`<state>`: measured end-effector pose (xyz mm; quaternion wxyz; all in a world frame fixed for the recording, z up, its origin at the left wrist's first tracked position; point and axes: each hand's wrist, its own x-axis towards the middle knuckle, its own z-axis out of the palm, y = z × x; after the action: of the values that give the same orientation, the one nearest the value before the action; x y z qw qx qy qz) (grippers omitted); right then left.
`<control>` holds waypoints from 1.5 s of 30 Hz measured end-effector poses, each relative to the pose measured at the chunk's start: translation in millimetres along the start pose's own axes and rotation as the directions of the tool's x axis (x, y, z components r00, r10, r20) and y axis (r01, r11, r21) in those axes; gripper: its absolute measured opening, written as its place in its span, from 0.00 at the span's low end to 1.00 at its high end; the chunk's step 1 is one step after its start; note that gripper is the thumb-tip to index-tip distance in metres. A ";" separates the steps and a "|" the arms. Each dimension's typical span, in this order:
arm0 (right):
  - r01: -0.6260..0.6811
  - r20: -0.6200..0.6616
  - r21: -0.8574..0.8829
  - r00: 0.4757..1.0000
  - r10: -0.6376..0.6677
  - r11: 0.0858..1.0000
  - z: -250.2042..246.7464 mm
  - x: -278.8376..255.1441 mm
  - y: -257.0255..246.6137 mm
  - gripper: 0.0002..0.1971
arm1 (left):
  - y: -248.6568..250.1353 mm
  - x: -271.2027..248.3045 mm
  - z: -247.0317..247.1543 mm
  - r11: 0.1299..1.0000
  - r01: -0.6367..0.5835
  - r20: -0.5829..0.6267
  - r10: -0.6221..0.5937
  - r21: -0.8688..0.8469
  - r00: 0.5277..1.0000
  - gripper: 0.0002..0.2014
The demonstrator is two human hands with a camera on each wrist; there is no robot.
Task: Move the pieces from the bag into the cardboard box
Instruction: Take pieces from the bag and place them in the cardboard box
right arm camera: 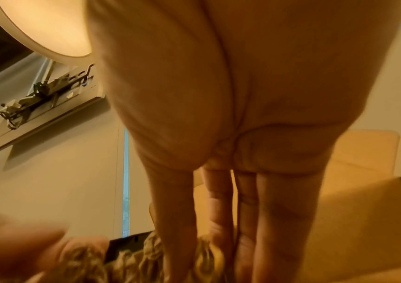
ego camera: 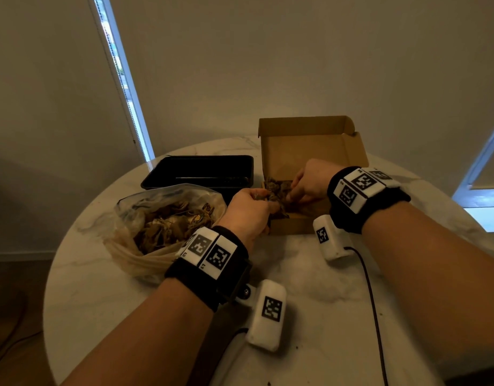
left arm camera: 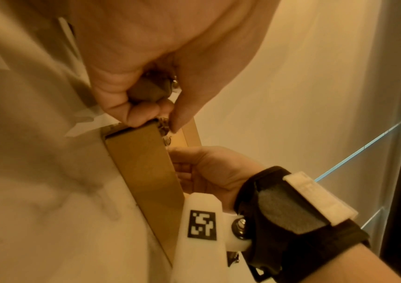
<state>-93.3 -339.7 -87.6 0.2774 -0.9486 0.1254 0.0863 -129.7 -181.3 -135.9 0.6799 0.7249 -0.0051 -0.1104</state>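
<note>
Up close, the pieces (ego camera: 278,188) are brown, crinkled and dry, heaped at the near-left corner of the open corrugated cardboard box (ego camera: 310,146). More fill the crumpled clear bag (ego camera: 145,218) just left. A glossy black tray (ego camera: 198,169) sits behind the bag on the round marbled table (ego camera: 310,288). The left hand (ego camera: 247,211) clenches 1 clump over the box's corner; the right hand (ego camera: 310,181) reaches straight-fingered into the heap, gripping nothing visible.

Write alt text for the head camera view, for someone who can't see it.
Both hands, left hand and right hand, handle brown pieces over an open cardboard box. A clear bag holds more on the white table.
</note>
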 end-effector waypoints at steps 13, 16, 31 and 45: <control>0.469 -0.083 0.247 0.882 -0.464 0.848 -1.7 -84.5 -14.2 0.10 | 27.9 -17.7 -3.3 0.898 -0.030 -0.021 0.023 -0.440 1.000 0.44; 0.481 -0.047 0.291 0.871 -0.490 0.827 9.4 -83.6 -14.3 0.07 | 26.1 -19.1 0.6 0.904 -0.041 0.040 0.064 -0.425 0.997 0.45; 0.131 -0.115 0.115 0.986 -0.117 0.985 -14.8 -43.1 9.4 0.05 | 10.8 -11.1 1.2 0.998 -0.055 -0.028 0.054 -0.025 0.998 0.19; -0.035 0.103 -0.144 0.993 0.050 0.989 -13.1 -15.5 3.8 0.25 | 5.1 -7.4 2.1 0.998 -0.016 0.055 0.013 0.059 0.998 0.16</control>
<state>-107.9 -347.0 -75.0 0.2136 -0.9571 0.1241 0.1511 -136.5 -182.6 -129.8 0.6583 0.7416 -0.0324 -0.1249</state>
